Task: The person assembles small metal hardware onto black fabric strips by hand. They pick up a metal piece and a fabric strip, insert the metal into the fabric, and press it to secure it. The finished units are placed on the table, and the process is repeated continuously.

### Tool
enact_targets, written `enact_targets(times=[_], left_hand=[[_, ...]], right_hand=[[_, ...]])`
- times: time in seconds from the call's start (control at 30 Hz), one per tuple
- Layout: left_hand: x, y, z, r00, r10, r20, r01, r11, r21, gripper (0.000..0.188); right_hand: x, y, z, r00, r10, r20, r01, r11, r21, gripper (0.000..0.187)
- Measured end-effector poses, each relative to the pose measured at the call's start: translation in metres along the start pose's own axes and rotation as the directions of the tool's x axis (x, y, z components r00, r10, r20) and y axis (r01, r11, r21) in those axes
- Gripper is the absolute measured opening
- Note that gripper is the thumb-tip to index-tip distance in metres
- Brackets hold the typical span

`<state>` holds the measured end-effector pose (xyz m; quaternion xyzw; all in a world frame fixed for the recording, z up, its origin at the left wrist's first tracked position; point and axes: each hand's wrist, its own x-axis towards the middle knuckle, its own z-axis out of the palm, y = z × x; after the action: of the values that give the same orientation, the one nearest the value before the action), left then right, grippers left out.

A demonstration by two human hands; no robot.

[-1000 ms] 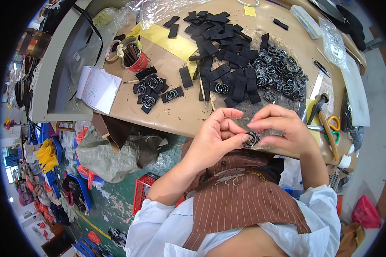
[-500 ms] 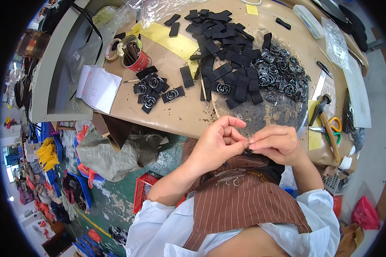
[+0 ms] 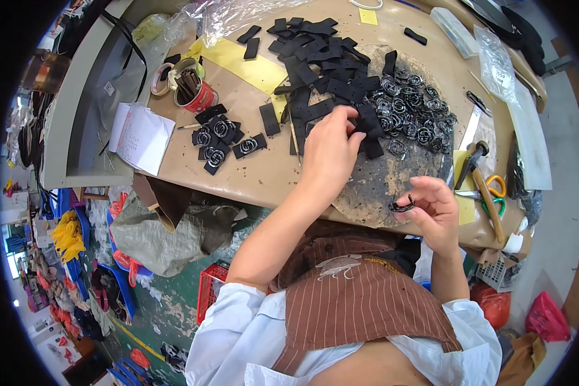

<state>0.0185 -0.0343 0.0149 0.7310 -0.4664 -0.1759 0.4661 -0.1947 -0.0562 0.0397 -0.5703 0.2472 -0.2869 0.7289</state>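
Note:
My left hand (image 3: 331, 147) reaches over the pile of flat black strips (image 3: 331, 61), palm down. Its thumb and bent forefinger stand apart over the strips, and some fingertips are hidden. Small holes show in several of the strips. Near the front edge of the table, my right hand (image 3: 436, 212) pinches a dark, shiny metal buckle (image 3: 402, 206) made of curved wire between thumb and fingers. More such buckles (image 3: 418, 106) lie heaped to the right of the strips. Several strips with buckles on them (image 3: 215, 141) are grouped at the left.
A pencil-like tool (image 3: 294, 138) lies left of my left hand. A red tin (image 3: 196, 93) of brown pieces and a notebook (image 3: 141, 138) stand farther left. At the right are a hammer (image 3: 486, 190), scissors (image 3: 495, 186) and plastic bags (image 3: 498, 71). A round worn board (image 3: 367, 199) lies under the buckles.
My hands were together near the front edge. The left has moved up and away to the strips. The right has drawn slightly right, its buckle now plainly visible.

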Motion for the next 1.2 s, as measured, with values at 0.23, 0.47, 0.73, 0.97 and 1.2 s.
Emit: enact_targets(times=[0.23,0.47,0.73,0.97,1.2], left_hand=[[-0.048,0.026,-0.029,0.926,-0.162,0.342,0.359,0.658,-0.662,0.012],[-0.065,0.047,-0.040,0.925,-0.155,0.348,0.363,0.634,-0.683,0.022],[-0.068,0.048,-0.045,0.919,-0.095,0.382,0.337,0.694,-0.637,0.028],[-0.081,0.050,-0.045,0.947,-0.060,0.317,0.239,0.789,-0.566,0.027],[-0.082,0.043,-0.039,0.912,-0.164,0.377,0.402,0.552,-0.730,0.026]], right_hand=[[0.029,-0.013,0.010,0.838,-0.463,0.290,0.528,0.821,-0.216,0.025],[0.035,-0.012,0.014,0.867,-0.445,0.222,0.493,0.829,-0.263,0.024],[0.038,-0.017,0.012,0.858,-0.406,0.316,0.495,0.817,-0.295,0.023],[0.035,-0.017,0.021,0.955,-0.261,0.137,0.291,0.913,-0.286,0.023],[0.029,-0.010,0.024,0.955,-0.270,0.120,0.294,0.913,-0.284,0.024]])
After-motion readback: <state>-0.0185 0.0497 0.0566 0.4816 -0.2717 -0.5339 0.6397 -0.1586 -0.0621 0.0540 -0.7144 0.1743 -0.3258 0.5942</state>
